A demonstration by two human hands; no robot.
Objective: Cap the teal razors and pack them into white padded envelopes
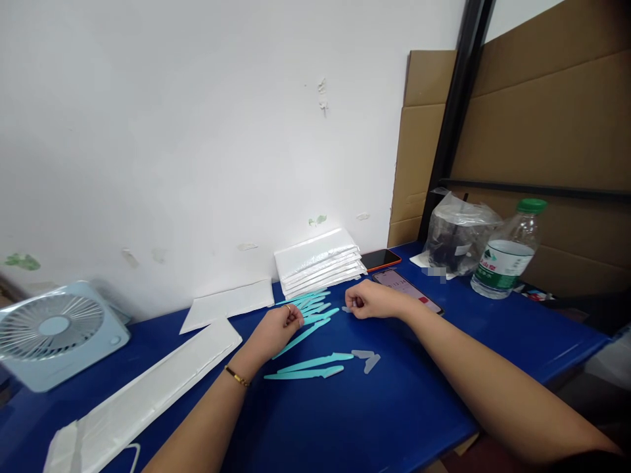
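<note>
Several turquoise eyebrow razors (310, 304) lie in a loose pile on the blue table (394, 407). My left hand (280, 328), closed in a pinch at the pile's near edge, grips an eyebrow razor (323, 316) whose blade end points right. Opposite it, my right hand (372, 300) is also closed, with a small clear blade cap (346, 309) showing at its fingertips. Nearer me, two eyebrow razors (310, 373) lie side by side. Two loose clear caps (372, 362) rest just right of their blade ends.
White padded envelopes (320, 263) are stacked by the wall; other white packets (162, 374) lie at left. A blue fan (59, 335) stands far left. Two phones (407, 289) lie behind my right hand. A water bottle (507, 256) and a bagged cup (456, 236) stand at right.
</note>
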